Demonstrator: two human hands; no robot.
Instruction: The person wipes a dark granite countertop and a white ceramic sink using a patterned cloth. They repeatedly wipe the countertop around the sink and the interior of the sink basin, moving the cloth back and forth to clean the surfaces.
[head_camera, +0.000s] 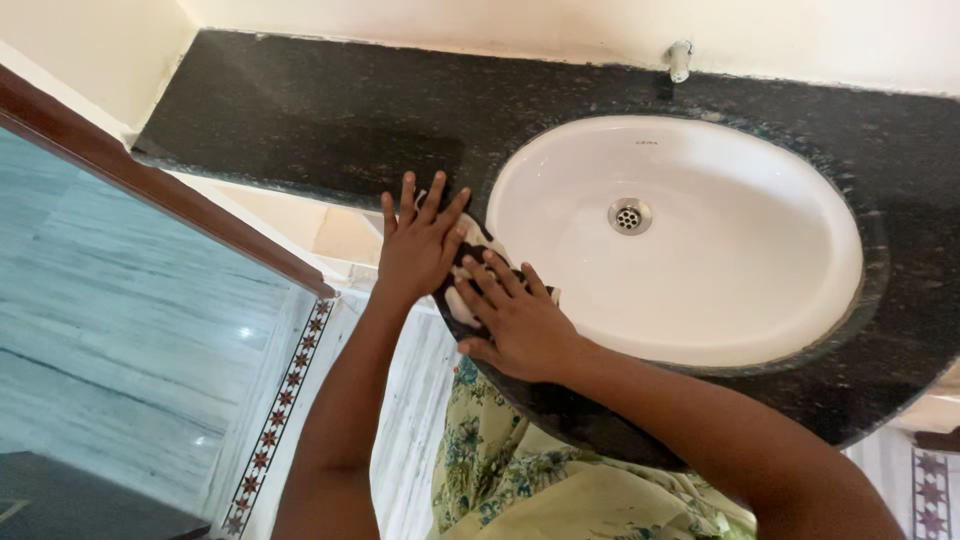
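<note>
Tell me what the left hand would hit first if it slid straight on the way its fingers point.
The left hand points across the dark granite counter toward the back wall. Nothing lies in that line, so it would probably meet the wall first.

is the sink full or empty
Empty: the sink shows a bare white bowl with its drain uncovered and no standing water visible.

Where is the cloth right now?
In the head view the cloth lies on the black granite counter, under both the left hand and right hand, beside the white sink's left rim.
</note>
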